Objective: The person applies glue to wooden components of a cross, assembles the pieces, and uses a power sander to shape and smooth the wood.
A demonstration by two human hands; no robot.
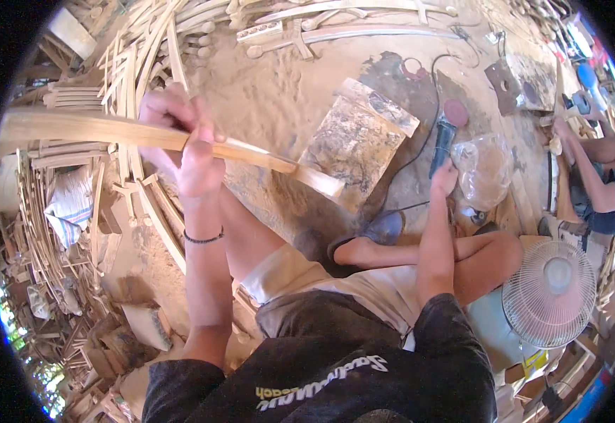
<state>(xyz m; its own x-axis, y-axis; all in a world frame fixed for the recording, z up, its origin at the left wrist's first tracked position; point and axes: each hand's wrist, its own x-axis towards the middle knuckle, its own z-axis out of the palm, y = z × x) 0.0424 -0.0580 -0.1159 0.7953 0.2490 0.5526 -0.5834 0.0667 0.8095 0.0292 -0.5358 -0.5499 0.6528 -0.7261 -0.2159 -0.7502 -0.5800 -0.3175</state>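
Note:
My left hand (198,158) is closed around a long, slightly curved strip of wood (131,131). One end of the strip reaches past the left side of the view. Its other end hangs over the lower edge of a worn, dusty block (353,144) on the ground. In my right hand (446,178) is the body of an angle grinder (444,141), its round reddish disc (455,111) pointing away from me. Whether the disc is turning I cannot tell. A dark cord runs from the grinder across the ground.
A clear plastic bag (487,166) lies right of the grinder. A white fan (557,282) stands by my right knee. Wooden strips (134,70) are piled to the left and far side. At far right a co-worker's arm (582,151) reaches over another work block (529,81).

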